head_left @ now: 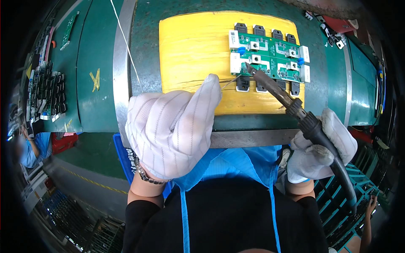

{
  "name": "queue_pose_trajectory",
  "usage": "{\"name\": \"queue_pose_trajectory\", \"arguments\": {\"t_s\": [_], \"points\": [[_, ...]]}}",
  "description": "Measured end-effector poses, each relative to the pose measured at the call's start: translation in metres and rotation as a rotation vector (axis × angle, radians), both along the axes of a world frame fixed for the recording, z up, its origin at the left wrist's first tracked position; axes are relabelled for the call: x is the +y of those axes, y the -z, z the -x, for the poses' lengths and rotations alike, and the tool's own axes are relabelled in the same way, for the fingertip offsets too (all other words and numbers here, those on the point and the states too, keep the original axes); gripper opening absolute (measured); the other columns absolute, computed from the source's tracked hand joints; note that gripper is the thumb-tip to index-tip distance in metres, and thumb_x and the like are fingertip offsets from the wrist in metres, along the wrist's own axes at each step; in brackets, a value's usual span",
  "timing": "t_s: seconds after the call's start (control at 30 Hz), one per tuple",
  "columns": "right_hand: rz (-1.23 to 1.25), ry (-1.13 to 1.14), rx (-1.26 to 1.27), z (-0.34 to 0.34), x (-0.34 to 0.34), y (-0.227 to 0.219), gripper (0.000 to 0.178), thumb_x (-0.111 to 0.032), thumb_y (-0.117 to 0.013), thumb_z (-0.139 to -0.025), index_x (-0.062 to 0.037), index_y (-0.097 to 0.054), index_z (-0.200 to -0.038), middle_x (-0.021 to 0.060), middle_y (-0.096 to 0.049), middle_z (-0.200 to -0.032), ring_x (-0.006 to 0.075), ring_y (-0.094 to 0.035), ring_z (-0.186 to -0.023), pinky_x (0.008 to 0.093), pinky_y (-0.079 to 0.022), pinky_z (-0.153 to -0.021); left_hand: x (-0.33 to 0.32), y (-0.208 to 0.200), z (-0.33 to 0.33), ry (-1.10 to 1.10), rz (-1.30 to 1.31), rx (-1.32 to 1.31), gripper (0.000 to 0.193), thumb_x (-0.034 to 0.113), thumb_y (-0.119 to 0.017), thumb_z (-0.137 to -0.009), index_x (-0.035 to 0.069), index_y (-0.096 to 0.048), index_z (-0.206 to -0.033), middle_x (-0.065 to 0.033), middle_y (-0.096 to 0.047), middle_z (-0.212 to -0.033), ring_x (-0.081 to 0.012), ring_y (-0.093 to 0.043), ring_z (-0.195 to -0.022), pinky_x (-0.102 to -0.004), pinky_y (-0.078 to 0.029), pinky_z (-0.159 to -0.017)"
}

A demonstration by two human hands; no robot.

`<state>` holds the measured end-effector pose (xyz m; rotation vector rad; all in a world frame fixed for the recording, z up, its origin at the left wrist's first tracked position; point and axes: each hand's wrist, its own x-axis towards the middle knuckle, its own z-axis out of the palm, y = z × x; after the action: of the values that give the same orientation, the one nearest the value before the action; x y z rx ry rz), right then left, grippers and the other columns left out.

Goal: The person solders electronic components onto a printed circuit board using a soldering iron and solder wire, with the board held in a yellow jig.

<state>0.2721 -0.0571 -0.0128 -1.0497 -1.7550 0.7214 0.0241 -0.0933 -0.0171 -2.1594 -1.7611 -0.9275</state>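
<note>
In my gloved right hand [322,147] is a soldering iron [310,122], its tip reaching up and left onto the green circuit board [272,55]. My left hand [173,126], in a white striped glove, pinches a thin solder wire [230,82] whose end meets the board near the iron's tip. White blocks, blue parts and small square pieces sit on the board. Several black components [242,83] stick out along its near and far edges. Under the board lies a yellow pad [192,50]. The fingertips of my left hand hover over the pad's near edge.
Along the left rim stand rows of dark circuit parts [52,95], with another green board [69,31] beyond them. A metal strip [122,63] crosses the green table. Loose black parts [331,36] lie at the far right near a red container [341,24]. Other people are at both sides.
</note>
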Motion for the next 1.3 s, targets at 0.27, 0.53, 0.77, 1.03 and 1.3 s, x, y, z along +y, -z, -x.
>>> {"name": "queue_pose_trajectory", "arguments": {"t_s": [0.27,0.53,0.77,1.03,1.3], "points": [[-0.128,-0.023,-0.077,0.015,0.008,0.002,0.068,-0.060,-0.063,-0.088,0.0058,-0.066,-0.104,0.0125,-0.059,-0.065,0.0139,-0.055,-0.042,0.0231,-0.043,-0.044,0.000,-0.005,-0.003,0.010,0.055,0.113,0.045,0.000,-0.083,-0.064,0.017,-0.074,-0.106,0.0052,-0.063,-0.086,-0.0139,-0.059,-0.074,-0.0303,-0.047,-0.067],[-0.152,0.032,-0.011,0.018,0.006,0.004,0.072,-0.064,-0.065,-0.083,0.0049,-0.068,-0.103,0.0166,-0.066,-0.073,0.0183,-0.063,-0.055,0.0270,-0.051,-0.054,0.006,0.000,-0.004,0.033,0.008,0.148,0.046,0.001,-0.082,-0.066,0.017,-0.073,-0.108,0.0050,-0.063,-0.087,-0.0135,-0.060,-0.075,-0.0318,-0.047,-0.068],[-0.144,-0.095,-0.095,0.009,0.013,-0.002,0.071,-0.064,-0.062,-0.086,0.0045,-0.066,-0.106,0.0158,-0.064,-0.073,0.0165,-0.060,-0.050,0.0267,-0.049,-0.050,0.003,-0.004,-0.007,0.002,-0.033,0.017,0.044,-0.003,-0.077,-0.069,0.013,-0.072,-0.109,0.0050,-0.065,-0.090,-0.0146,-0.059,-0.075,-0.0305,-0.046,-0.071],[0.038,0.012,0.179,0.019,0.003,-0.005,0.059,-0.049,-0.074,-0.084,0.0088,-0.063,-0.093,0.0084,-0.063,-0.066,0.0191,-0.063,-0.058,0.0286,-0.051,-0.059,0.001,-0.002,-0.006,-0.009,-0.047,0.020,0.045,-0.005,-0.076,-0.070,0.013,-0.069,-0.111,0.0055,-0.065,-0.091,-0.0144,-0.058,-0.076,-0.0302,-0.046,-0.071],[-0.090,0.139,0.071,0.013,0.007,0.005,0.060,-0.052,-0.064,-0.091,0.0063,-0.060,-0.079,0.0079,-0.057,-0.058,0.0186,-0.059,-0.051,0.0265,-0.046,-0.051,0.002,-0.001,-0.007,0.011,-0.032,0.002,0.043,-0.004,-0.077,-0.070,0.013,-0.070,-0.109,0.0043,-0.065,-0.089,-0.0151,-0.059,-0.075,-0.0306,-0.046,-0.071]]}}
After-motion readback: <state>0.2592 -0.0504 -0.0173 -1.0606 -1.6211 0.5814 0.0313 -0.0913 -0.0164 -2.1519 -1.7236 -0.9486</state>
